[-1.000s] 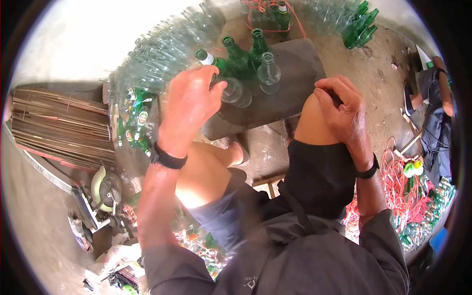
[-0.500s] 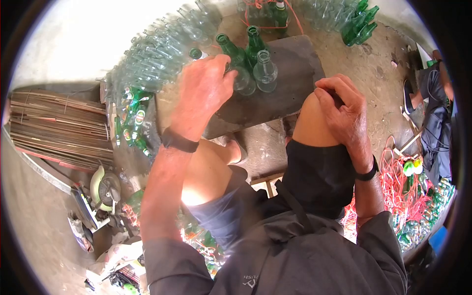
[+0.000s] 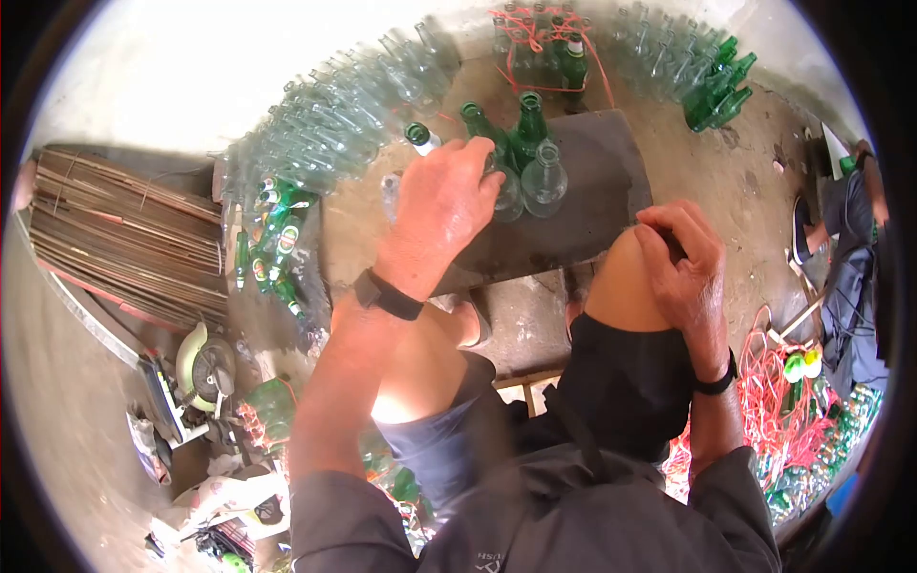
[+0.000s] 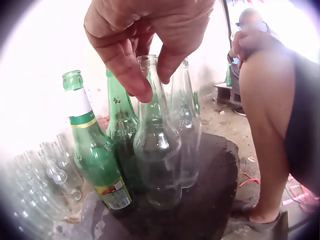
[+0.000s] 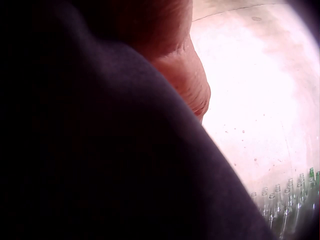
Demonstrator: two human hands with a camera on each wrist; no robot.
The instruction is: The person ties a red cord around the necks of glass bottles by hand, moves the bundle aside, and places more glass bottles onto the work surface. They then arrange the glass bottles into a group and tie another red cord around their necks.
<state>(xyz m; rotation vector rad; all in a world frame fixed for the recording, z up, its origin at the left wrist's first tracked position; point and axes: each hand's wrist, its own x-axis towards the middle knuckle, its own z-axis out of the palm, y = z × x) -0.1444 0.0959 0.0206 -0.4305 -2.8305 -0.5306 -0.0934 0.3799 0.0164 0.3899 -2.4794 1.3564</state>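
Observation:
My left hand [image 3: 444, 205] holds the neck of a clear glass bottle [image 4: 157, 150], thumb and index finger on either side of it just below the mouth. That bottle stands on a dark low table [image 3: 602, 181], right beside a second clear bottle [image 3: 544, 181]. Behind them are two plain green bottles; one green bottle [image 3: 531, 129] rises at the back. To the left in the left wrist view stands a green bottle with a white neck label [image 4: 95, 150]. My right hand [image 3: 683, 263] rests on the right knee with loosely curled fingers, holding nothing.
Rows of clear bottles [image 3: 334, 115] line the wall at the back left. Green bottles [image 3: 277, 239] lie by a stack of thin strips [image 3: 124, 229]. Behind the table stand bottles bound with red cord [image 3: 544, 48]. Tangled red twine [image 3: 774, 382] lies at the right, near another person's leg.
My left hand has shifted right with the clear bottle, bringing it closer to the other clear bottle. The head view has tilted a little. My right hand has stayed on the knee.

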